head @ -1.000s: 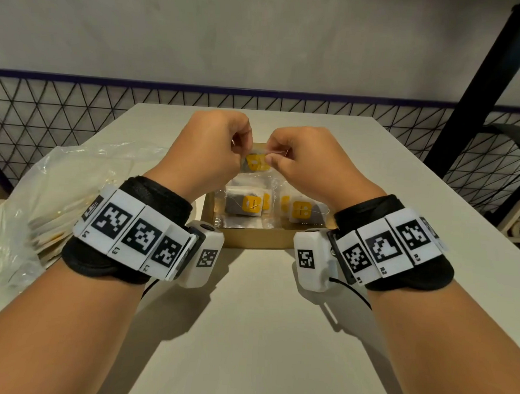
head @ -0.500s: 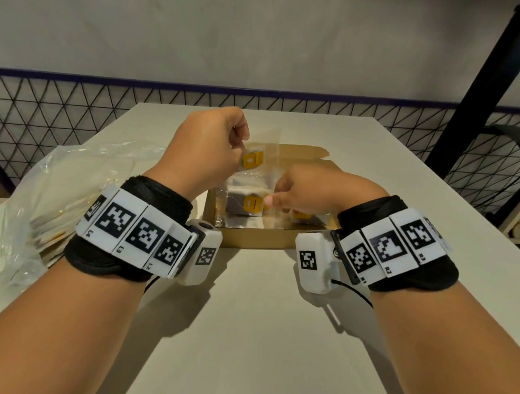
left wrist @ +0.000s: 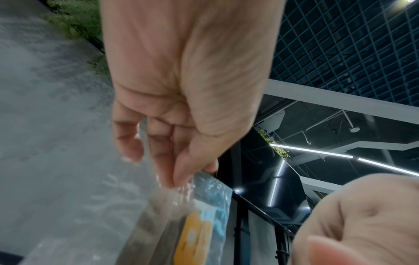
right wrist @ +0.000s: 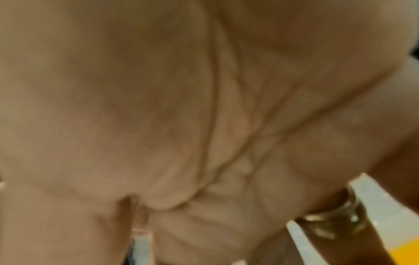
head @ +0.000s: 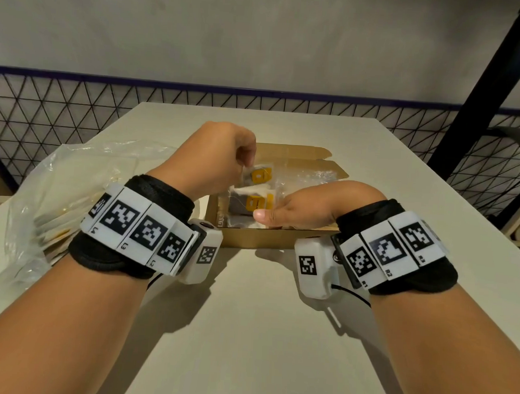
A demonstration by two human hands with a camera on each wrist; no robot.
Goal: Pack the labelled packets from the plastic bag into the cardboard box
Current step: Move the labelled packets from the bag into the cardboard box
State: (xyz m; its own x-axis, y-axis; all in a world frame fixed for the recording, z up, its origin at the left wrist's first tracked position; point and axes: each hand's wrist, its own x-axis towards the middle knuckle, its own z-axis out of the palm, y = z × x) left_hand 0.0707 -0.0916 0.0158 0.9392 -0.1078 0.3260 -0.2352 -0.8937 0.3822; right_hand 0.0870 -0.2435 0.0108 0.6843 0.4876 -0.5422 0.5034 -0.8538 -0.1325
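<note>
Soft overhead light, arm shadows on the near worktop (head: 244, 333); wide-angle edges bend, both wrist views blurred, the right one worst.

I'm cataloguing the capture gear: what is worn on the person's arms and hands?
Bare forearms, no sleeves. Each wrist has a black fabric band carrying white tiles with black square markers, lettered L and R. A white camera box with its own marker hangs under each wrist; a thin black cable leaves the right one.

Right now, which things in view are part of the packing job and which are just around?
Job:
- left hand pinching a packet
- right hand in the cardboard box
- packets in box
- plastic bag

Around:
- table
- mesh fence
- black post
</note>
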